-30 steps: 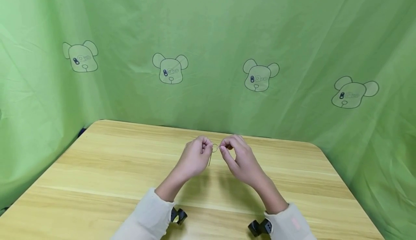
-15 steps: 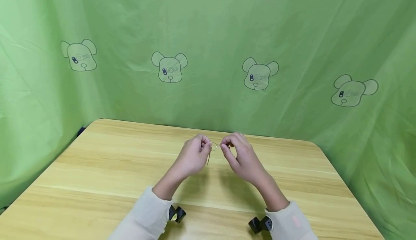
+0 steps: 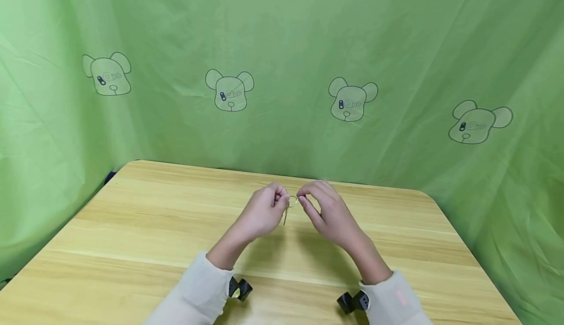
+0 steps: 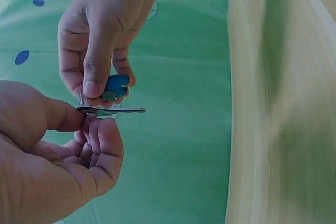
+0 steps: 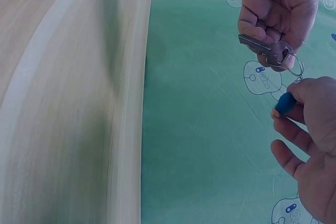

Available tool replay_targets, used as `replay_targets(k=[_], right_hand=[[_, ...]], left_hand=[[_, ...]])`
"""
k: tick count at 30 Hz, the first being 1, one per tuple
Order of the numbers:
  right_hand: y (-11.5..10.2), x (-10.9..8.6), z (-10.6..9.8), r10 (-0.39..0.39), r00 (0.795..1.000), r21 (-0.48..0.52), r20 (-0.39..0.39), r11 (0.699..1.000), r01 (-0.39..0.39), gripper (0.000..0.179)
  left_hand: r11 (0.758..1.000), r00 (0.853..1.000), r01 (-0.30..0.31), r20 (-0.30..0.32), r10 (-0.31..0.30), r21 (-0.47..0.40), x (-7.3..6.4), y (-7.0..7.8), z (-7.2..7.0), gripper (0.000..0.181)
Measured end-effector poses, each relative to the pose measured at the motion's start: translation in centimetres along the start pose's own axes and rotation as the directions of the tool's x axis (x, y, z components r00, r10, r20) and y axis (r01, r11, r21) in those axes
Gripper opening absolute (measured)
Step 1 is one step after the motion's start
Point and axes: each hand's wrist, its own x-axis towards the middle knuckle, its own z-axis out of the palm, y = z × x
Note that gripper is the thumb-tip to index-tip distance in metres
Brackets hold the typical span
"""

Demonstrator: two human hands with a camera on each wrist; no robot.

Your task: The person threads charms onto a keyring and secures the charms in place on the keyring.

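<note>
My left hand (image 3: 266,212) pinches a silver key (image 5: 257,44) at its head, between thumb and fingers, above the wooden table. The key's blade points down in the head view. Through its head runs a thin metal key ring (image 3: 293,201), spanning the small gap between both hands. On the ring's other side my right hand (image 3: 328,217) pinches a small blue charm (image 5: 286,103) near the short chain, thumb against finger. Its other fingers are loosely bent. In the left wrist view the charm (image 4: 116,84) shows beneath the right thumb; its exact shape is partly hidden.
A light wood-grain table (image 3: 154,227) with rounded far corners lies under the hands. Green cloth (image 3: 282,31) with printed bear heads hangs behind and at both sides. Black wrist cameras (image 3: 240,290) sit at the pale sleeves (image 3: 194,286).
Both hands stay nearly in place, with the right fingertips shifted slightly left towards the ring. The dark spot under the right fingers in the earlier head frames no longer shows.
</note>
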Motion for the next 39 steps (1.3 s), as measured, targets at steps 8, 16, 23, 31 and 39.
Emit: replay_targets(k=[8,16,23,31,39], right_hand=[[-0.28,-0.02,0.06,0.044,0.998,0.055,0.034,0.997,-0.046,0.008],[-0.50,-0.06,0.06,0.068,0.996,0.106,0.063,0.992,-0.075,0.010],[-0.69,0.00,0.11,0.127,0.986,0.155,0.108,0.978,-0.143,0.005],[-0.69,0.03,0.00,0.145,0.987,0.154,0.063,0.976,-0.153,0.006],[-0.31,-0.09,0.02,0.120,0.992,0.157,0.031,0.980,-0.123,0.010]], left_hand=[[1.000,1.000,0.007,-0.001,-0.007,0.005,0.07,-0.17,-0.14,0.012],[1.000,1.000,0.007,-0.001,-0.007,0.016,0.18,-0.26,-0.19,0.012],[1.000,1.000,0.018,0.011,-0.018,0.011,0.15,-0.31,-0.22,0.012],[1.000,0.999,0.016,0.038,-0.016,0.016,0.16,-0.41,-0.13,0.013],[0.992,0.989,0.044,0.144,-0.026,-0.120,0.03,-0.24,-0.24,0.015]])
